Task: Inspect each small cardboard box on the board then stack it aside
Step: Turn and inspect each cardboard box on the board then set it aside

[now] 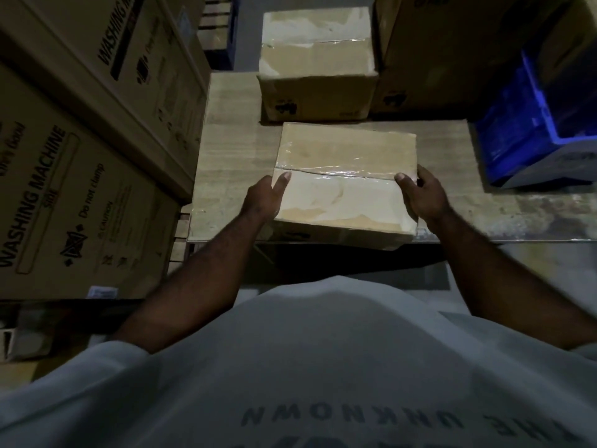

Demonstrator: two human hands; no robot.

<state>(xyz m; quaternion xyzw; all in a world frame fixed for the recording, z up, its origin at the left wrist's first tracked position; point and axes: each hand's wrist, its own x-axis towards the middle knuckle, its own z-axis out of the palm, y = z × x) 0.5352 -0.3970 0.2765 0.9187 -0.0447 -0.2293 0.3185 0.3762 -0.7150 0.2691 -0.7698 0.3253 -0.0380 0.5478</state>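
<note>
— Where do we have the box?
— The taped cardboard box (342,176) is at the near edge of the bench (226,176); in this dim light we cannot tell whether it rests there or is lifted.
— And our hands?
— Our left hand (261,198) grips its left side, our right hand (423,195) its right, each with the thumb on top.
— Anything else?
— A second taped box (316,59) sits toward the far edge, and a blue crate (533,124) at the right end.

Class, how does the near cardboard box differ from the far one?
The left hand and right hand grip the near box; the far box is untouched. The near box sits at the board's front edge; the far box at its back. Both are brown and taped.
</note>
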